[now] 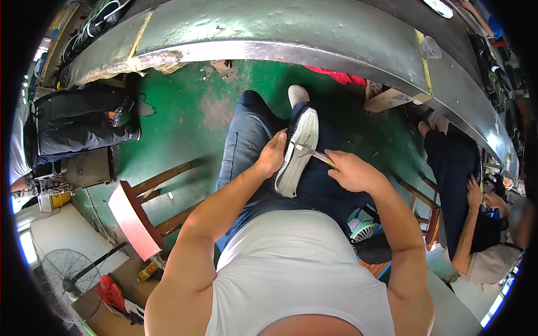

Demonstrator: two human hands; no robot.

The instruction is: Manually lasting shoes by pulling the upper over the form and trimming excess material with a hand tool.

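A shoe [303, 134] rests over my lap with its white sole turned up and its dark upper mostly hidden beneath. My left hand [273, 153] grips the shoe by its left edge, near the middle. From the right, my right hand [352, 171] is closed around a slim metal hand tool [318, 155] with a brownish handle. Its forked-looking tip lies at the middle of the sole; whether it is scissors or pliers I cannot make out.
A metal-topped bench [252, 31] curves across the far side. A wooden stool [134, 218] stands at left, near a fan [70, 283]. One person [84, 123] stands at left; another [476, 218] sits at right. Red cloth [336, 75] lies under the bench.
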